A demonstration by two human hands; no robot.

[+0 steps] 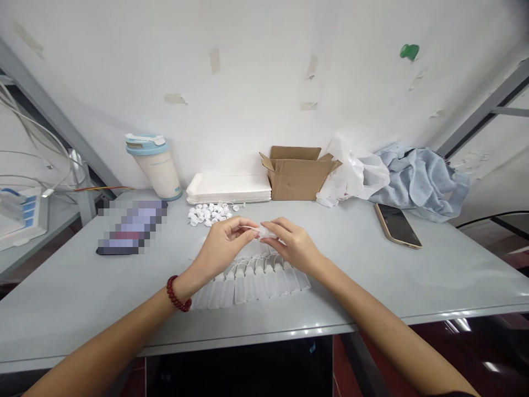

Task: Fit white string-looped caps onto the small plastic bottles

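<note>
Above the table's middle, my left hand (227, 240) and my right hand (294, 242) meet around a small translucent white plastic bottle (266, 234). The fingers of my right hand are closed on its body. My left thumb and fingers pinch its other end, where a thin white cord shows; a cap there is mostly hidden by the fingertips. Beneath my hands, a row of similar translucent bottles (264, 282) with white caps and cord loops lies side by side. More translucent pieces lie just behind that row, partly covered by my hands. A pile of loose white caps (209, 214) sits beyond my left hand.
Along the wall stand a tumbler (156, 168), stacked white trays (229, 188), an open cardboard box (298, 177), a plastic bag (351, 173) and blue cloth (425, 179). One phone (399, 226) lies at right; a blurred-out device (132, 227) lies at left on the grey table (413, 286).
</note>
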